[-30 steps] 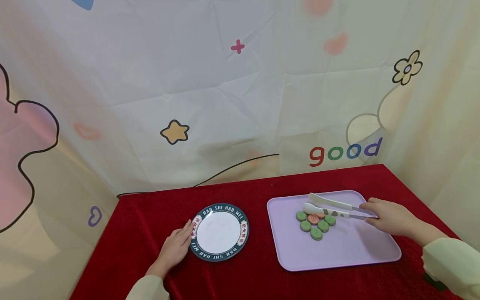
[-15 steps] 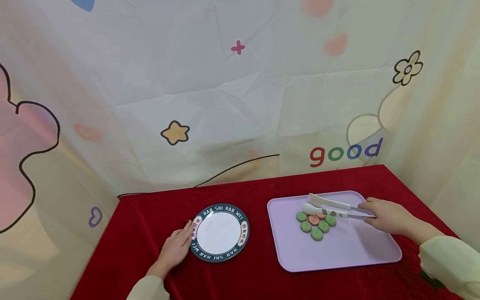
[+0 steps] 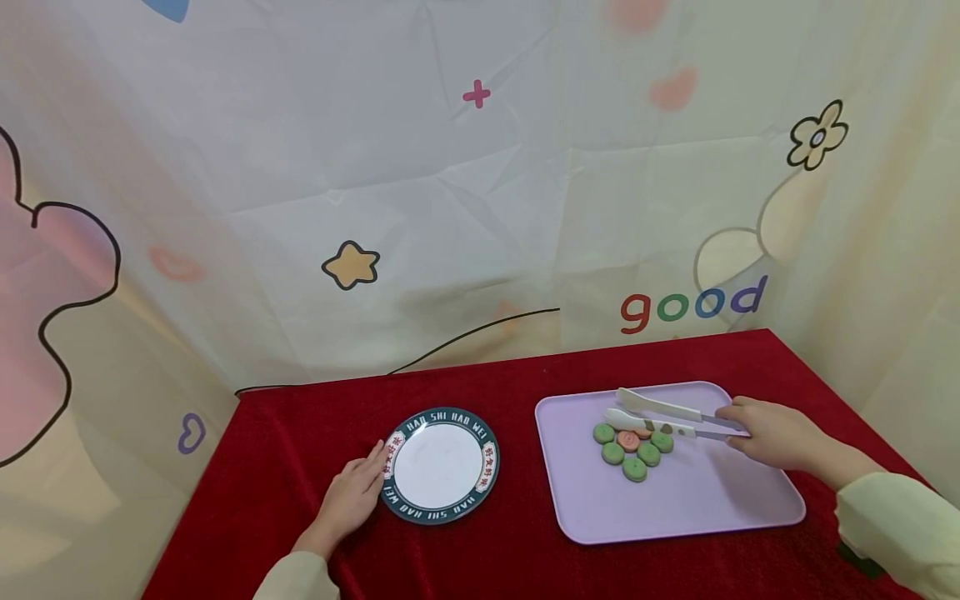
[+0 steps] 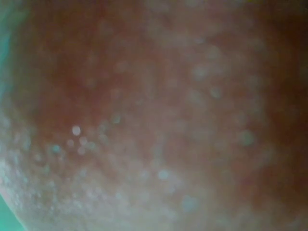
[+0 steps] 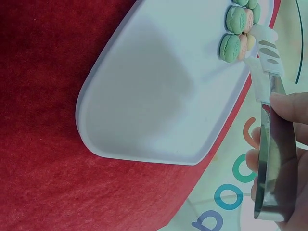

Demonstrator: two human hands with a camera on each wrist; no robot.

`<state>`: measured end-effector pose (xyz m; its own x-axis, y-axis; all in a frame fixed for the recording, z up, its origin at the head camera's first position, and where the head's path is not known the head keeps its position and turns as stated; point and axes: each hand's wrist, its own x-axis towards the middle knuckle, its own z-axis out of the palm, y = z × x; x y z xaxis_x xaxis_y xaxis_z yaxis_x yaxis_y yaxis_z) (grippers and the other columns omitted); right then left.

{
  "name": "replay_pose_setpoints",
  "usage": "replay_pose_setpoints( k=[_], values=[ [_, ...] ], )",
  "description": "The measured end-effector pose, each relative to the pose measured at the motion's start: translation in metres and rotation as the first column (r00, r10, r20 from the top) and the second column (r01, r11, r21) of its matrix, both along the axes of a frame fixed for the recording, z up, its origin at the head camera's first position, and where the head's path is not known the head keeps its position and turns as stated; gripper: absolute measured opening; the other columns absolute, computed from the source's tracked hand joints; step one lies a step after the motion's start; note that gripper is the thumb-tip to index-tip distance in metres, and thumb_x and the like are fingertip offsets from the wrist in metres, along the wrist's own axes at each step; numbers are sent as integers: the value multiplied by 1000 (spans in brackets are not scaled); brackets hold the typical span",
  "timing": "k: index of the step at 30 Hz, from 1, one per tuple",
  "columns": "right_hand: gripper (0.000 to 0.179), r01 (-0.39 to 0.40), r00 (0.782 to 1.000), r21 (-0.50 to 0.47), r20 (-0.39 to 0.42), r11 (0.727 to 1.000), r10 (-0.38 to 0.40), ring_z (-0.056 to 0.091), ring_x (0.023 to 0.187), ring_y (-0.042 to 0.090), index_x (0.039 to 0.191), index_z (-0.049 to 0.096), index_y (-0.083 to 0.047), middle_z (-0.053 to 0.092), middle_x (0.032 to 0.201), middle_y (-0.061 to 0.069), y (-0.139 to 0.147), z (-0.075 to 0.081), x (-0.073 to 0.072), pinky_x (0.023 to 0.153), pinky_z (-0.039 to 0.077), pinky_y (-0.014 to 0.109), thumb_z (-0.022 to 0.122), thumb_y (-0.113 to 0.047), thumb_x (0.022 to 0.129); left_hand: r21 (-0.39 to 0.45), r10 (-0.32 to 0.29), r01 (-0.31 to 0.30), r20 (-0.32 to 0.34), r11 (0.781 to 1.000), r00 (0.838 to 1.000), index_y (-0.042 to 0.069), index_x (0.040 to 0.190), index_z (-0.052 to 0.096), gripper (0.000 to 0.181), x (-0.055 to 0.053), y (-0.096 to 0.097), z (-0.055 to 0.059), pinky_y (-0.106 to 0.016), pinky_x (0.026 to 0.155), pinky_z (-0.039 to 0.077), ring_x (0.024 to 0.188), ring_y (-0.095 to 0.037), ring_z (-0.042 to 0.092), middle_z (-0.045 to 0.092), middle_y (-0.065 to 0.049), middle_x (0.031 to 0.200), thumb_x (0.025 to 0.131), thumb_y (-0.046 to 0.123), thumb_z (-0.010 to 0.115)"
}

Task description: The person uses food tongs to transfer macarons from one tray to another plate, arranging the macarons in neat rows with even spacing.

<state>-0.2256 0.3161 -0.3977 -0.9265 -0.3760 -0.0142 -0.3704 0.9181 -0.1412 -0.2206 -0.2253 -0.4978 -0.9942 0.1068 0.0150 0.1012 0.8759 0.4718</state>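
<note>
My right hand [image 3: 771, 431] grips a pair of metal tongs [image 5: 276, 159] with white tips, thumb on one arm and fingers along the other. The tips stand apart over the back of a cluster of green macarons [image 3: 634, 470] and pink macarons [image 3: 627, 441], overlapping some of them in the head view. These macarons sit on a lilac tray [image 3: 675, 508]. At the left, my left hand [image 3: 348, 500] rests its extended fingers on the left rim of a round plate [image 3: 438, 465], white with a dark green lettered border. Its thumb is hidden. The left wrist view shows only blurred skin.
A red cloth [image 3: 517, 483] covers the table under plate and tray, with a strip of it between them. Behind the table's back edge hangs a pale printed curtain [image 3: 465, 208], continuing along both sides.
</note>
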Motion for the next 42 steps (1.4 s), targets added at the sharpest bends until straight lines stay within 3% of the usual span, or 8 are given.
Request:
replay_pose_setpoints(
  k=[15, 21, 42],
  values=[
    [30, -2, 1000, 1, -6, 1000, 2, 47, 66, 8, 98, 64, -4, 56, 80, 1, 0, -1, 2, 56, 47, 25, 70, -13, 71, -14, -16, 16, -27, 1000, 999, 11, 135, 37, 45, 2, 0, 1, -53, 98, 29, 120, -30, 37, 33, -7, 142, 91, 20, 45],
    [29, -5, 1000, 9, -19, 1000, 5, 44, 64, 7, 98, 65, -5, 54, 78, 0, -1, -1, 3, 52, 41, 19, 70, -13, 71, -21, -16, 16, -20, 1000, 1000, 12, 135, 37, 45, 1, 0, 1, -53, 99, 29, 121, -30, 37, 33, -7, 142, 91, 20, 44],
    [24, -38, 996, 30, -79, 999, 40, 42, 62, 5, 93, 68, -10, 51, 73, -4, -1, 3, 4, 51, 39, 17, 72, -14, 70, -18, -2, 2, 7, 1000, 1000, 14, 136, 34, 46, -1, -1, -1, -52, 98, 31, 122, -29, 35, 31, -5, 143, 92, 23, 43]
  ],
)
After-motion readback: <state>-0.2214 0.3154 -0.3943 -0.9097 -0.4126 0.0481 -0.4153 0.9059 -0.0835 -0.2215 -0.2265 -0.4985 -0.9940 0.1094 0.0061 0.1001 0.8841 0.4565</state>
